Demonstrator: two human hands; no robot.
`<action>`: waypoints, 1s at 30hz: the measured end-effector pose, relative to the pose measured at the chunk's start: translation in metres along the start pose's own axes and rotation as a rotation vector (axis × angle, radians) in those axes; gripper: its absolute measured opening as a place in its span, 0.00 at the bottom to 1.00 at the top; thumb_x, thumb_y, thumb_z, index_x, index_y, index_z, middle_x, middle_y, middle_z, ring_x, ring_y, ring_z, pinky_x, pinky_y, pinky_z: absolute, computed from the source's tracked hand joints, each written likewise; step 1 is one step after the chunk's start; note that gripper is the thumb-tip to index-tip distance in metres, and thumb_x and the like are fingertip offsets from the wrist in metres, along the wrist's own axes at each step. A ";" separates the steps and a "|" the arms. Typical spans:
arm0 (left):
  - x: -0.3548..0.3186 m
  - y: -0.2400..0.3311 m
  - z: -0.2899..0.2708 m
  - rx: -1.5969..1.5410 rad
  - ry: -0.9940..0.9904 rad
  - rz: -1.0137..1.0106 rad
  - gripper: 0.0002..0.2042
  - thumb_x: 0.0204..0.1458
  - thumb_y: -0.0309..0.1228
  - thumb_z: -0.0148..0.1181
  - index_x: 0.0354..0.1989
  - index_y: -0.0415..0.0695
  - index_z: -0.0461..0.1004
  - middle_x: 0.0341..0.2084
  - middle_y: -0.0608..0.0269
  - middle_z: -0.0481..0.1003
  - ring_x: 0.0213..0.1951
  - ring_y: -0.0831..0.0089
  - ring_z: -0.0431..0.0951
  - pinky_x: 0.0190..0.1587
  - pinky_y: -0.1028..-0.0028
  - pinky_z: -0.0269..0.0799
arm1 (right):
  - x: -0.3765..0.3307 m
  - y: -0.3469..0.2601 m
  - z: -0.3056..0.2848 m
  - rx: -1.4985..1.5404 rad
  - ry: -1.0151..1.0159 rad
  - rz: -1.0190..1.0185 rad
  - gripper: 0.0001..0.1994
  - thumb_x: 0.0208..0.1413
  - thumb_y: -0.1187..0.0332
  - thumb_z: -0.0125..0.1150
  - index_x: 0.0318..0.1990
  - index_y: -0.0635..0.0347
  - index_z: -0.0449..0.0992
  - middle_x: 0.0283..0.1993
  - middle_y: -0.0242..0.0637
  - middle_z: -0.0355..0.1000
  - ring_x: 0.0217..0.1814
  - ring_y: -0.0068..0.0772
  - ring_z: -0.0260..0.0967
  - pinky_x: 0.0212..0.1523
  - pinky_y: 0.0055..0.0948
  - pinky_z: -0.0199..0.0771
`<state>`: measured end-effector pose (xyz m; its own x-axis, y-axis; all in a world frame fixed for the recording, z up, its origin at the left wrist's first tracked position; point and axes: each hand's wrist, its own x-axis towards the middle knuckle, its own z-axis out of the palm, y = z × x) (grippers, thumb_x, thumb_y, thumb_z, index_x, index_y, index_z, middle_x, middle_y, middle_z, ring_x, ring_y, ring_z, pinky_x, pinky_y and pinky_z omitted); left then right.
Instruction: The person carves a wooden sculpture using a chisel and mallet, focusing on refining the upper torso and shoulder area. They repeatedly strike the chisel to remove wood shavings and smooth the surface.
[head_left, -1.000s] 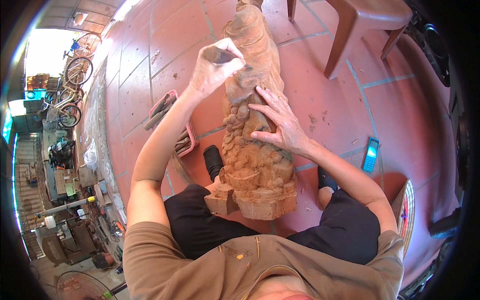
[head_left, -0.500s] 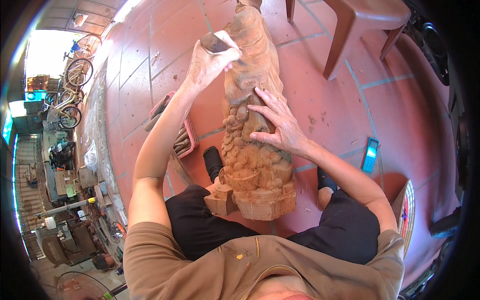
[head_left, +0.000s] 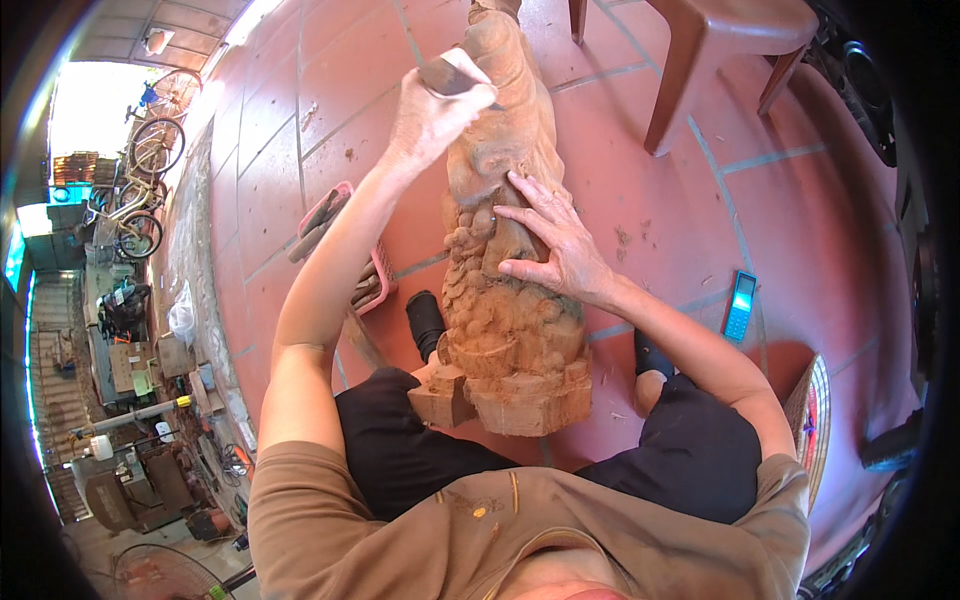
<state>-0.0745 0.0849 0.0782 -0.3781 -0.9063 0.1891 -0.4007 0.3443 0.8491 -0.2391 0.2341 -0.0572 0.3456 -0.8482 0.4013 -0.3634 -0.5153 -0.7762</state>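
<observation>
Head view shows our left hand (head_left: pixel 432 118) pinching a dark piece (head_left: pixel 440 76) at the carving (head_left: pixel 480 240), which lies on the floor (head_left: pixel 680 230), base (head_left: pixel 530 405) between our legs (head_left: pixel 410 430), so hard pressure could roll it if our spread right hand (head_left: pixel 562 250) steadies it too lightly.

No text, label, number or sign can be read anywhere here. The blue phone (head_left: pixel 740 306) on the floor (head_left: pixel 690 235) has a lit screen (head_left: pixel 744 291) and a keypad (head_left: pixel 737 324), both too small to make out, and the small mark (head_left: pixel 480 511) on the brown shirt (head_left: pixel 400 545) may be an emblem, though its foreshortened shape gives no legible letters.
</observation>
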 end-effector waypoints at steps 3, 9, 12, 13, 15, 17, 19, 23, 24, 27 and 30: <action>-0.013 -0.011 0.013 0.099 -0.001 0.212 0.03 0.53 0.25 0.65 0.29 0.42 0.76 0.24 0.71 0.76 0.28 0.85 0.76 0.31 0.80 0.71 | 0.002 -0.003 -0.002 0.010 -0.004 0.000 0.34 0.54 0.44 0.68 0.63 0.53 0.72 0.79 0.44 0.50 0.80 0.54 0.44 0.76 0.54 0.46; -0.002 0.007 -0.006 0.127 -0.112 -0.014 0.02 0.53 0.25 0.64 0.29 0.43 0.77 0.21 0.69 0.76 0.23 0.84 0.74 0.26 0.81 0.70 | 0.001 -0.003 -0.005 -0.004 0.005 0.002 0.33 0.53 0.47 0.70 0.63 0.53 0.73 0.78 0.45 0.51 0.80 0.54 0.45 0.76 0.51 0.46; 0.005 -0.002 -0.002 -0.028 -0.017 -0.005 0.03 0.53 0.26 0.64 0.30 0.43 0.77 0.21 0.68 0.76 0.23 0.83 0.75 0.26 0.80 0.70 | 0.000 -0.001 -0.001 -0.002 -0.002 0.007 0.34 0.54 0.43 0.68 0.64 0.51 0.72 0.79 0.42 0.49 0.81 0.53 0.43 0.75 0.56 0.46; 0.003 -0.004 0.004 0.009 -0.008 0.030 0.03 0.53 0.26 0.65 0.30 0.42 0.77 0.22 0.69 0.76 0.24 0.83 0.75 0.28 0.80 0.71 | 0.001 0.000 -0.001 -0.004 -0.004 0.006 0.35 0.54 0.40 0.66 0.64 0.51 0.71 0.79 0.41 0.49 0.81 0.52 0.42 0.75 0.59 0.45; -0.005 -0.006 0.015 0.076 0.009 0.100 0.03 0.53 0.26 0.65 0.30 0.42 0.77 0.22 0.69 0.77 0.27 0.83 0.76 0.31 0.78 0.72 | 0.000 -0.001 -0.001 0.018 -0.014 0.017 0.35 0.54 0.40 0.66 0.64 0.51 0.71 0.79 0.41 0.49 0.81 0.52 0.42 0.75 0.59 0.45; -0.013 -0.006 0.013 0.124 -0.039 0.145 0.04 0.52 0.25 0.65 0.28 0.41 0.75 0.22 0.71 0.76 0.29 0.83 0.74 0.35 0.77 0.71 | -0.001 -0.001 -0.001 0.025 -0.017 0.024 0.35 0.54 0.40 0.66 0.64 0.51 0.71 0.79 0.41 0.49 0.81 0.52 0.42 0.75 0.59 0.45; -0.017 -0.004 0.009 0.092 -0.079 0.161 0.05 0.49 0.23 0.66 0.26 0.41 0.74 0.21 0.71 0.74 0.29 0.85 0.72 0.33 0.78 0.69 | 0.000 0.000 -0.002 0.022 -0.009 0.014 0.35 0.54 0.40 0.65 0.64 0.50 0.71 0.79 0.41 0.48 0.82 0.52 0.42 0.75 0.59 0.45; -0.004 0.015 -0.016 0.076 -0.104 -0.148 0.04 0.47 0.24 0.65 0.25 0.43 0.75 0.18 0.70 0.74 0.22 0.82 0.73 0.25 0.79 0.69 | -0.001 0.001 -0.002 0.017 -0.017 0.028 0.35 0.54 0.40 0.66 0.64 0.49 0.71 0.79 0.41 0.48 0.82 0.52 0.42 0.75 0.59 0.45; -0.002 0.008 -0.024 0.055 -0.038 -0.093 0.03 0.48 0.24 0.65 0.26 0.42 0.76 0.18 0.67 0.75 0.19 0.80 0.74 0.22 0.78 0.70 | 0.000 0.000 -0.002 0.017 -0.021 0.024 0.35 0.54 0.40 0.66 0.64 0.49 0.71 0.79 0.41 0.48 0.82 0.52 0.42 0.75 0.58 0.45; 0.001 -0.014 -0.034 -0.175 0.076 -0.065 0.04 0.50 0.23 0.65 0.27 0.40 0.76 0.19 0.64 0.76 0.20 0.78 0.75 0.23 0.77 0.72 | 0.001 0.000 0.001 0.020 -0.029 0.025 0.35 0.53 0.40 0.67 0.64 0.49 0.71 0.79 0.41 0.48 0.82 0.52 0.41 0.75 0.58 0.45; -0.010 -0.040 -0.025 -0.249 0.115 -0.072 0.03 0.51 0.22 0.64 0.28 0.40 0.76 0.19 0.64 0.76 0.21 0.78 0.76 0.24 0.77 0.72 | 0.002 -0.002 -0.002 0.011 -0.041 0.030 0.35 0.54 0.41 0.67 0.65 0.49 0.71 0.79 0.41 0.48 0.81 0.53 0.42 0.75 0.57 0.46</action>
<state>-0.0335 0.0742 0.0550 -0.2529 -0.9530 0.1666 -0.2002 0.2201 0.9547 -0.2395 0.2331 -0.0543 0.3699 -0.8576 0.3573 -0.3646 -0.4877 -0.7932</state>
